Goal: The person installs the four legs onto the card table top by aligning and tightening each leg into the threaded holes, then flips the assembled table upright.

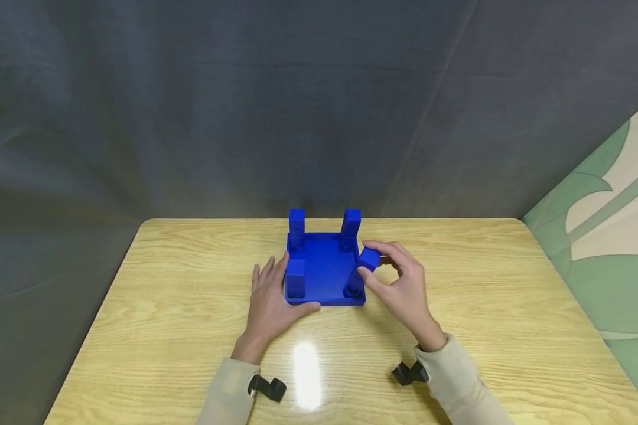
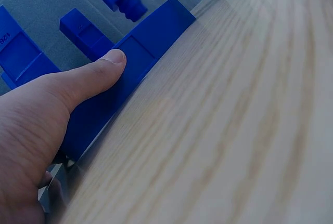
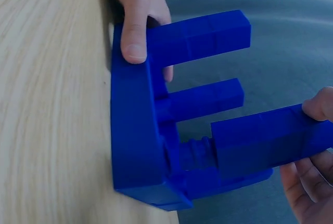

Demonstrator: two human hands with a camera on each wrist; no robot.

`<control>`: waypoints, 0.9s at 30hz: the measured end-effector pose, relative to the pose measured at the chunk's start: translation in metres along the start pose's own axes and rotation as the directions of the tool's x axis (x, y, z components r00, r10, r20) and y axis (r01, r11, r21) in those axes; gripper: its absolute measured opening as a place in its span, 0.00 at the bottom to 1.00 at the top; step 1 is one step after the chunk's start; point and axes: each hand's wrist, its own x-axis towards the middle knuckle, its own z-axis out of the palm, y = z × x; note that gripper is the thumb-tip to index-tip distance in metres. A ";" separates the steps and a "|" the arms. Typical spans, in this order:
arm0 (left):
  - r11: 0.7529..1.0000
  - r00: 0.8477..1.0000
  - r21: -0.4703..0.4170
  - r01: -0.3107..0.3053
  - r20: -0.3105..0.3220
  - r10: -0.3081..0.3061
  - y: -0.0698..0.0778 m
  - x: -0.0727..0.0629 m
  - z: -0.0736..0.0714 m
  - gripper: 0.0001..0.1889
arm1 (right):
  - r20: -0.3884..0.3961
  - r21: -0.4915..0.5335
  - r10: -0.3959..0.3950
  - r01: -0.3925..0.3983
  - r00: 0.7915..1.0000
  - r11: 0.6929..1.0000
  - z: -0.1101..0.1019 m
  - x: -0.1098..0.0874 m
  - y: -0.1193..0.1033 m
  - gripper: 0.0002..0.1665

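A shallow blue square base [image 1: 324,271] lies on the table with its raised rim upward. Blue square legs stand at its back left [image 1: 296,227], back right [image 1: 352,224] and front left [image 1: 296,278] corners. My right hand [image 1: 404,286] pinches another blue leg [image 3: 250,143] near its top, between thumb and fingers. This leg leans outward over the front right corner; its threaded end [image 2: 133,7] shows above the rim. How far the tip enters the corner is hidden. My left hand [image 1: 271,298] rests against the front left corner, thumb straight on the front wall, fingers extended along the left side.
The light wood table [image 1: 181,307] extends around the base. Behind it hangs a dark grey curtain [image 1: 298,118]. A green and cream patterned surface [image 1: 617,265] borders the right. Black wrist mounts [image 1: 268,388] sit on both sleeves.
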 end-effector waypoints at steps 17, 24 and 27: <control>1.000 1.000 -0.006 -0.006 -0.002 0.006 0.002 -0.002 -0.004 0.71 | 0.043 -0.051 -0.013 0.015 0.999 0.999 0.002 -0.002 0.006 0.27; 1.000 1.000 -0.006 -0.002 -0.001 0.002 0.000 -0.001 -0.002 0.71 | 0.116 -0.089 0.001 0.010 0.993 0.996 0.005 -0.004 0.007 0.27; 1.000 1.000 -0.007 0.002 0.003 -0.002 0.000 -0.001 -0.002 0.71 | 0.130 -0.087 0.019 -0.008 0.991 0.996 0.006 -0.006 0.010 0.29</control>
